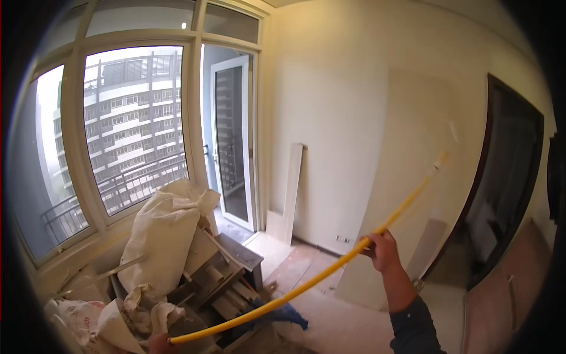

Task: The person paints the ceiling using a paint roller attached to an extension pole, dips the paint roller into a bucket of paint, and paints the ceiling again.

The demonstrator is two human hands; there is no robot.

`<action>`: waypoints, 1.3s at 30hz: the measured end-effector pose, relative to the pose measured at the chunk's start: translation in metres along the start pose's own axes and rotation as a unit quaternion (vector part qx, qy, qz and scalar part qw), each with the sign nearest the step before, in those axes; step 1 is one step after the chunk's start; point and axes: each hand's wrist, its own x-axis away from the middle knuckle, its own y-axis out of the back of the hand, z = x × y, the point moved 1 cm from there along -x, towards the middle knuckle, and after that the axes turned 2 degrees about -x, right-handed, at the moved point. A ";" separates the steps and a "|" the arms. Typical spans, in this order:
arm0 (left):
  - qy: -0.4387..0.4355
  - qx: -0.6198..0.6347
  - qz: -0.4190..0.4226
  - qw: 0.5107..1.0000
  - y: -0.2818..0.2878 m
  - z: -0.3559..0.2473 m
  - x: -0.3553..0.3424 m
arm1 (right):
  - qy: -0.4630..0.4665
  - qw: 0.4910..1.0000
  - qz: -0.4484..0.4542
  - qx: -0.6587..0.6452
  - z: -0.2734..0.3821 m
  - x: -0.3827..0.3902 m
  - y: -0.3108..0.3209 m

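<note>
A long yellow pole (318, 277) slants from the lower left up to the right, looking bent in this view. Partway along it, my right hand (384, 250) is closed round the shaft, with the arm in a dark sleeve. At the lower edge, my left hand (159, 343) is closed at the pole's near end and only partly visible. The far end reaches toward the pale wall (330, 76). A small whitish piece (453, 131) beyond that tip is blurred; I cannot tell whether it is a roller or whether it touches the wall.
At the left, a large white sack (162, 236) rests on piled wooden debris (215, 268), with crumpled bags (97, 321) nearby. Pale boards (293, 194) lean on the wall. A white-framed door (231, 141) stands ajar beside the windows. A dark-framed opening (507, 177) is at the right.
</note>
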 end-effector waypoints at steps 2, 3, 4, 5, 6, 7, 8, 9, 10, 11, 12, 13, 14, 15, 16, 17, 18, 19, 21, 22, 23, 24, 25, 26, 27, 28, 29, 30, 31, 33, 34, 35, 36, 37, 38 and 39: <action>0.001 0.037 -0.006 0.999 -0.026 -0.038 -0.006 | 0.041 0.998 0.035 0.036 0.035 -0.048 -0.034; 0.016 0.052 0.043 0.998 0.065 0.010 0.028 | 0.021 0.999 0.033 0.026 0.012 -0.022 -0.087; 0.043 0.116 0.052 0.991 0.085 -0.022 0.017 | 0.039 0.995 0.070 0.060 0.038 -0.055 -0.118; 0.048 0.128 0.040 0.990 0.093 -0.040 0.005 | 0.050 0.992 0.093 0.076 0.059 -0.087 -0.157; 0.064 0.168 0.049 0.983 0.095 -0.049 -0.011 | 0.068 0.989 0.107 0.082 0.070 -0.119 -0.195; 0.076 0.206 0.066 0.973 0.095 -0.049 -0.020 | 0.081 0.984 0.134 0.089 0.083 -0.138 -0.229; 0.057 0.237 0.027 0.969 0.077 -0.042 -0.024 | 0.086 0.982 0.129 0.106 0.099 -0.148 -0.269; 0.052 0.241 0.022 0.969 0.078 -0.043 -0.039 | 0.102 0.980 0.133 0.104 0.111 -0.166 -0.298; 0.040 0.346 -0.024 0.937 0.085 -0.052 -0.052 | 0.114 0.980 0.126 0.106 0.123 -0.179 -0.328; 0.032 0.444 -0.070 0.893 0.094 -0.058 -0.064 | 0.121 0.979 0.143 0.081 0.132 -0.196 -0.359; 0.035 0.445 -0.073 0.892 0.101 -0.059 -0.075 | 0.132 0.974 0.175 0.047 0.139 -0.201 -0.393; 0.013 0.456 -0.079 0.886 0.109 -0.059 -0.092 | 0.134 0.973 0.185 0.011 0.145 -0.202 -0.421; -0.011 0.466 -0.084 0.881 0.117 -0.059 -0.109 | 0.137 0.970 0.201 0.021 0.150 -0.202 -0.445; -0.008 0.466 -0.086 0.880 0.124 -0.058 -0.122 | 0.117 0.967 0.226 0.013 0.148 -0.200 -0.473; 0.032 0.467 -0.073 0.881 0.128 -0.056 -0.136 | 0.114 0.958 0.261 0.028 0.146 -0.195 -0.497; 0.075 0.468 -0.058 0.879 0.135 -0.056 -0.149 | 0.118 0.956 0.265 0.040 0.142 -0.184 -0.521; 0.077 0.577 -0.097 0.808 0.153 -0.069 -0.165 | 0.119 0.954 0.271 0.043 0.141 -0.178 -0.541; 0.078 0.577 -0.097 0.807 0.146 -0.062 -0.183 | 0.117 0.952 0.279 0.044 0.140 -0.175 -0.558; 0.067 0.593 -0.156 0.787 0.131 -0.049 -0.231 | 0.126 0.946 0.296 0.042 0.143 -0.174 -0.584; 0.066 0.595 -0.154 0.786 0.132 -0.048 -0.243 | 0.137 0.940 0.311 0.040 0.145 -0.175 -0.594; 0.066 0.586 -0.167 0.790 0.154 -0.056 -0.262 | 0.137 0.940 0.309 0.044 0.147 -0.179 -0.601; 0.069 0.576 -0.183 0.794 0.173 -0.061 -0.276 | 0.138 0.935 0.325 0.034 0.148 -0.179 -0.611; 0.070 0.576 -0.183 0.793 0.185 -0.065 -0.287 | 0.139 0.929 0.342 0.025 0.148 -0.178 -0.619; 0.043 0.614 -0.189 0.765 0.194 -0.069 -0.300 | 0.136 0.926 0.351 0.027 0.148 -0.176 -0.625; 0.015 0.650 -0.195 0.734 0.203 -0.072 -0.310 | 0.134 0.926 0.352 0.027 0.146 -0.176 -0.631; 0.015 0.651 -0.195 0.734 0.213 -0.075 -0.319 | 0.141 0.923 0.357 0.023 0.146 -0.176 -0.636; 0.005 0.666 -0.191 0.721 0.222 -0.078 -0.327 | 0.149 0.919 0.363 0.019 0.146 -0.177 -0.640; -0.009 0.680 -0.187 0.709 0.232 -0.081 -0.336 | 0.155 0.918 0.365 0.009 0.150 -0.183 -0.641; -0.008 0.680 -0.188 0.709 0.238 -0.083 -0.343 | 0.154 0.918 0.366 0.009 0.151 -0.184 -0.644; -0.024 0.702 -0.190 0.686 0.246 -0.087 -0.359 | 0.172 0.916 0.363 -0.005 0.154 -0.188 -0.649; -0.024 0.702 -0.192 0.686 0.249 -0.087 -0.367 | 0.170 0.912 0.373 -0.016 0.156 -0.191 -0.650; -0.031 0.696 -0.190 0.692 0.252 -0.088 -0.375 | 0.170 0.911 0.374 -0.016 0.155 -0.195 -0.651; -0.036 0.690 -0.189 0.697 0.253 -0.089 -0.381 | 0.173 0.912 0.371 -0.022 0.155 -0.200 -0.652; -0.034 0.689 -0.192 0.698 0.252 -0.090 -0.388 | 0.176 0.912 0.368 -0.027 0.154 -0.206 -0.653; -0.036 0.699 -0.186 0.689 0.250 -0.091 -0.395 | 0.175 0.911 0.371 -0.029 0.152 -0.212 -0.653; -0.038 0.708 -0.181 0.681 0.249 -0.093 -0.402 | 0.175 0.907 0.381 -0.035 0.151 -0.222 -0.653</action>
